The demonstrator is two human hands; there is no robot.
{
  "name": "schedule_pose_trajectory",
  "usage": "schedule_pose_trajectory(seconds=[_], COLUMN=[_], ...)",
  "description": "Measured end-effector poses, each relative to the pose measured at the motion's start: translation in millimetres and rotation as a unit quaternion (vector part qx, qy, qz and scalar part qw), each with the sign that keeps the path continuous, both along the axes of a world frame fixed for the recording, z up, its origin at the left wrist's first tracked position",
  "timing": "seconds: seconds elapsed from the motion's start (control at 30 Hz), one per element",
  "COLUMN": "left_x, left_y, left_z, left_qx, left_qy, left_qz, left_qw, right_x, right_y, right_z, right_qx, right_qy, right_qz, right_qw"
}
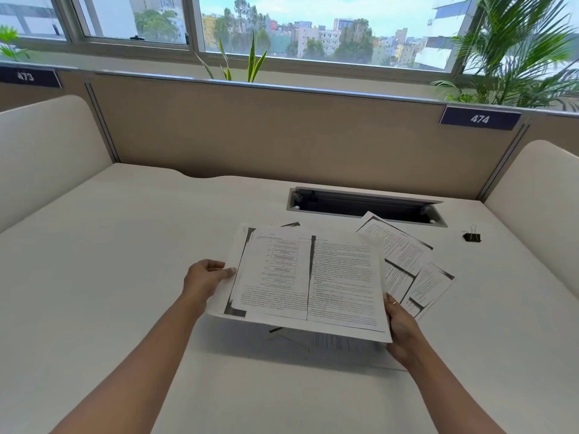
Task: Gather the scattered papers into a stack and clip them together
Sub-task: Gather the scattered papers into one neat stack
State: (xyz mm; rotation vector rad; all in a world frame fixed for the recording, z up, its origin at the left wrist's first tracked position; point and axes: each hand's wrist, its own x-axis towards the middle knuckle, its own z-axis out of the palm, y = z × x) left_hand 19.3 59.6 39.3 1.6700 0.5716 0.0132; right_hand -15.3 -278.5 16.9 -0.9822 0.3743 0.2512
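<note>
The left grip (pixel 204 279) and right grip (pixel 403 328) hold a sheaf of papers (pixel 310 280) by its side edges above the table (pixel 125 245); more sheets (pixel 407 256) lie fanned to its right; a black binder clip (pixel 471 236) sits well apart.

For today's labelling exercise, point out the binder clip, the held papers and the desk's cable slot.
binder clip (pixel 471 237), head view, black body.
held papers (pixel 310 277), head view, middle of top sheet.
cable slot (pixel 351 207), head view, dark opening.

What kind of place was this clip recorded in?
Most likely an open-plan office workstation: a white desk walled by beige partition panels, a numbered plate reading 474 on the partition, and a cable hatch set into the desktop. City buildings show through the window behind.
</note>
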Motion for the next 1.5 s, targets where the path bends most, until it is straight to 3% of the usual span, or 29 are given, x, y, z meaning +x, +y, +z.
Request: schedule_pose_trajectory(seconds=[0.13, 0.33, 0.5, 0.83, 1.03, 1.5], left_x=[-8, -16, -16, -18, -25, -21], left_y=[2, 5, 1, -9, -13, -16], left_z=[5, 0, 5, 29, 22, 29], left_qx=[-0.143, -0.194, -0.196, -0.195, -0.142, -0.119], left_qy=[0.054, 0.048, -0.011, -0.178, -0.171, -0.203], left_qz=[-0.073, -0.138, -0.124, -0.185, -0.235, -0.226], left_qw=[0.986, 0.97, 0.973, 0.947, 0.946, 0.945], right_x=[-3, -4, 0, 8, 5, 14], right_y=[2, 2, 1, -1, -1, -1], right_z=[3, 8, 19, 37, 36, 36], right_qx=[0.0, -0.023, -0.113, -0.171, -0.221, -0.219], right_qy=[-0.004, -0.005, -0.054, -0.22, -0.249, -0.263], right_qz=[0.024, 0.052, 0.085, 0.03, 0.055, 0.038], right_qw=[1.0, 0.998, 0.988, 0.96, 0.941, 0.939])
